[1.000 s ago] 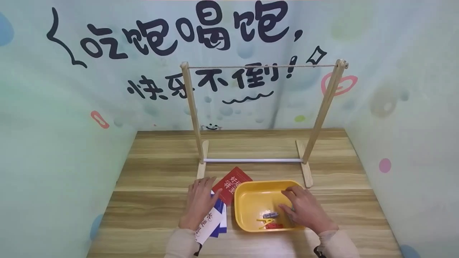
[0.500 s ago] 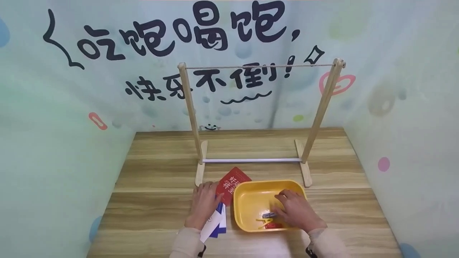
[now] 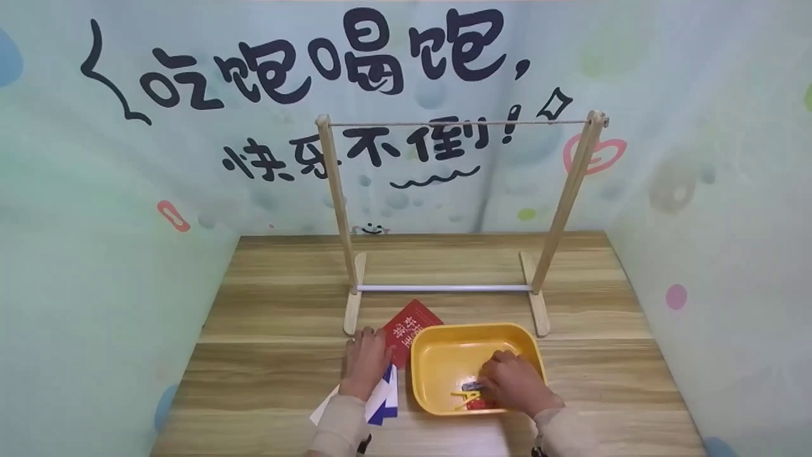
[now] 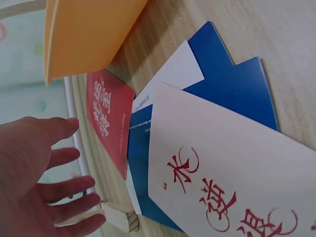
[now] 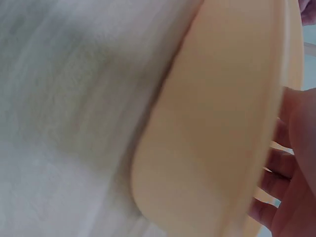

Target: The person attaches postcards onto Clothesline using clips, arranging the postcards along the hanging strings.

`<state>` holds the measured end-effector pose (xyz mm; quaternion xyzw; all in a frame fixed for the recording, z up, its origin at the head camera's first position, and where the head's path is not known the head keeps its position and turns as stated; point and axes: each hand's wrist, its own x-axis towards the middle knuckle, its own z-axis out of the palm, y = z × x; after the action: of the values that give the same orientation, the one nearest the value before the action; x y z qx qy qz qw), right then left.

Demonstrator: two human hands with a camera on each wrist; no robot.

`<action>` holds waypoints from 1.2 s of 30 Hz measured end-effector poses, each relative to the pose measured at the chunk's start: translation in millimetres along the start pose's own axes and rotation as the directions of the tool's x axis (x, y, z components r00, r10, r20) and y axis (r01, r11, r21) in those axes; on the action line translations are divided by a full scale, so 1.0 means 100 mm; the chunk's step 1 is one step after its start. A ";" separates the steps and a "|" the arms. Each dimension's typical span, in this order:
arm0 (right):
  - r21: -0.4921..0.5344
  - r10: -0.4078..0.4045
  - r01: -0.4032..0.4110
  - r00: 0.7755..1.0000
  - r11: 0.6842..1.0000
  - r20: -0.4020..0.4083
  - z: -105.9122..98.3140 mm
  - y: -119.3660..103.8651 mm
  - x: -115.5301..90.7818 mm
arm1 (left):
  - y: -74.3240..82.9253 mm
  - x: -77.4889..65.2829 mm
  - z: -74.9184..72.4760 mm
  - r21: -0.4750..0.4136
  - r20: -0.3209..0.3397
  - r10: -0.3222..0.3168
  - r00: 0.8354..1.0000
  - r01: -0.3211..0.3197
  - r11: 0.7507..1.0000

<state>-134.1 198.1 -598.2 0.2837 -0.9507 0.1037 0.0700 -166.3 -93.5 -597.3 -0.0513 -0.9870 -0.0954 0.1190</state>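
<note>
Though spread and empty, left fingers (image 4: pixel 66 188) above woodgrain tabletop (image 3: pixel 254 355), right fingers (image 5: pixel 275 185) in tub (image 3: pixel 444 368), grip unclear (printed walls (image 3: pixel 190 152) around).

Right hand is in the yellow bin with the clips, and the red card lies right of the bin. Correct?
Not quite: the head view shows the red card lying left of the bin. The right hand is in it, with the clips.

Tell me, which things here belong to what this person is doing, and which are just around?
Seemingly part of the work:
- yellow tub, with the right hand in it
- small clips in the tub
- cards, beside the left hand

Just around, apparently:
- wooden frame with a string, untouched, though it may play a part
- decorated wall
</note>
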 end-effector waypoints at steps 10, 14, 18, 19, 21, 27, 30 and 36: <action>0.121 0.101 -0.117 0.986 0.986 0.131 0.06 -0.08 0.02 | 0.12 0.12 0.17 -0.020 0.171 -0.171 0.970 0.177 0.984; 0.173 0.108 -0.137 0.980 0.975 0.168 0.06 -0.08 0.02 | 0.10 0.13 0.21 -0.040 0.231 -0.206 0.951 0.221 0.975; 0.174 0.139 -0.174 0.971 0.969 0.194 0.08 -0.06 0.00 | 0.06 0.14 0.22 -0.059 0.257 -0.224 0.940 0.247 0.967; 0.174 0.153 -0.189 0.967 0.967 0.203 0.09 -0.06 0.00 | 0.05 0.15 0.22 -0.065 0.259 -0.235 0.937 0.259 0.964; 0.180 0.170 -0.210 0.962 0.961 0.214 0.09 -0.06 0.00 | 0.02 0.16 0.21 -0.085 0.275 -0.259 0.926 0.292 0.953; 0.271 0.206 -0.256 0.958 0.928 0.200 0.04 -0.07 0.02 | -0.05 0.18 0.13 -0.240 0.354 -0.269 0.896 0.365 0.900; 0.326 0.192 -0.248 0.962 0.912 0.195 0.01 -0.07 0.02 | -0.08 0.17 0.08 -0.371 0.398 -0.228 0.888 0.383 0.846; 0.373 0.110 -0.149 0.986 0.916 0.125 -0.04 -0.04 0.04 | -0.13 0.19 -0.05 -0.608 0.455 -0.189 0.870 0.459 0.648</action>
<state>-135.0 193.3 -592.5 0.2331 -0.9314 0.2764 -0.0417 -184.9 -105.6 -590.1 0.0722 -0.8730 -0.4704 -0.1069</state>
